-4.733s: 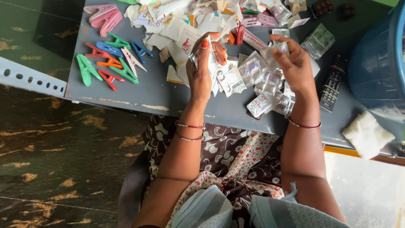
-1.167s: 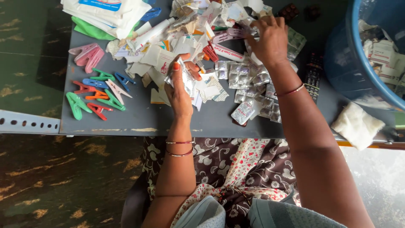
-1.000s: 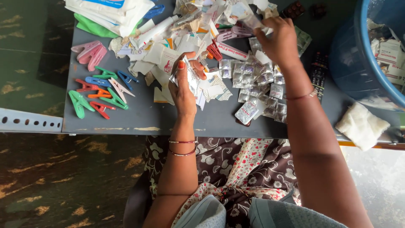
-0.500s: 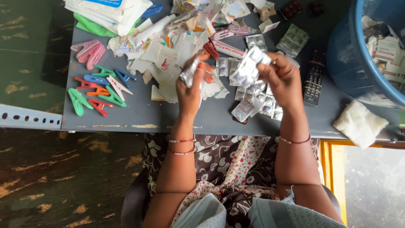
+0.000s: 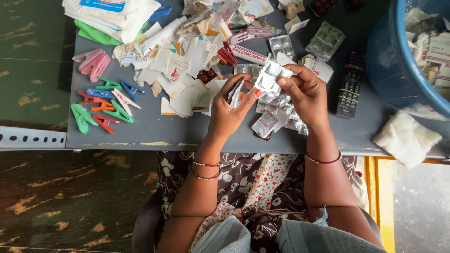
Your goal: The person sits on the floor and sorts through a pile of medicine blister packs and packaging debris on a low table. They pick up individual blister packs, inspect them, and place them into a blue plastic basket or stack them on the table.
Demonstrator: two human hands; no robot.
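A foil strip is pinched by both hands; pegs, remote, tub are crowded around on the bench

Blue tub at the table's right end: cut off by the top and right picture edges; contents only partly seen. White packets at the table's far left corner: tops cut by the upper edge. Silver blister strips near the front edge: partly covered by the right hand. Strip in the left hand: mostly hidden by its fingers. Print on the paper scraps: too small to read.
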